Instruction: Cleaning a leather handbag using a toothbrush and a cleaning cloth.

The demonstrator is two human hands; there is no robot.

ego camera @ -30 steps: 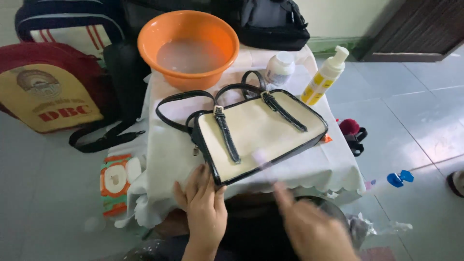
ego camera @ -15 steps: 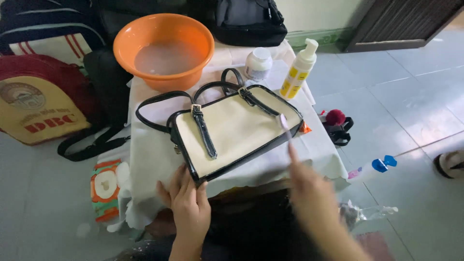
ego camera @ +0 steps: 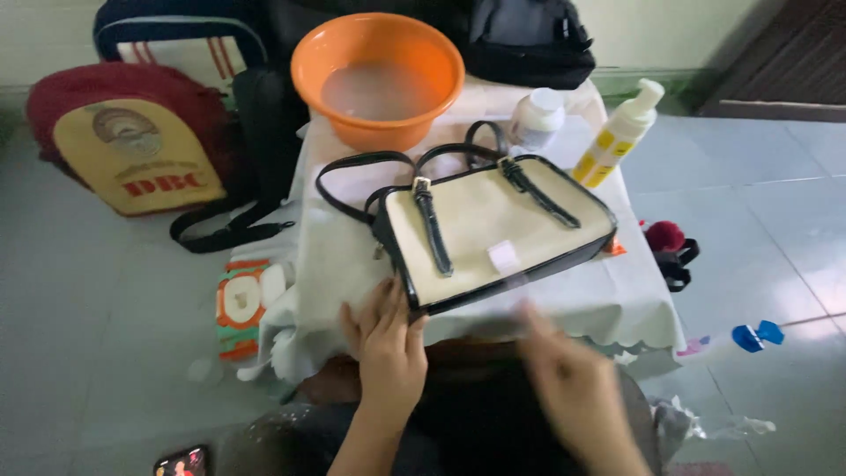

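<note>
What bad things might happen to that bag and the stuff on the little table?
The orange basin holds water and sits right behind the cream handbag; a bump might slosh water onto it. The tall pump bottle stands near the table's edge and looks easy to knock over. The right hand is blurred with fast motion, holding something small and pale, while only the left hand touches the bag's corner, so the bag might slide.

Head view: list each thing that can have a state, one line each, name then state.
Cream handbag: lying flat on the table, closed, both straps buckled.
Orange basin: upright, holds cloudy water.
Pump bottle: upright, standing.
White jar: upright, lid on.
Left hand: fingers resting on the handbag's near corner.
Right hand: blurred, grip unclear.
Phone: screen lit.
</note>
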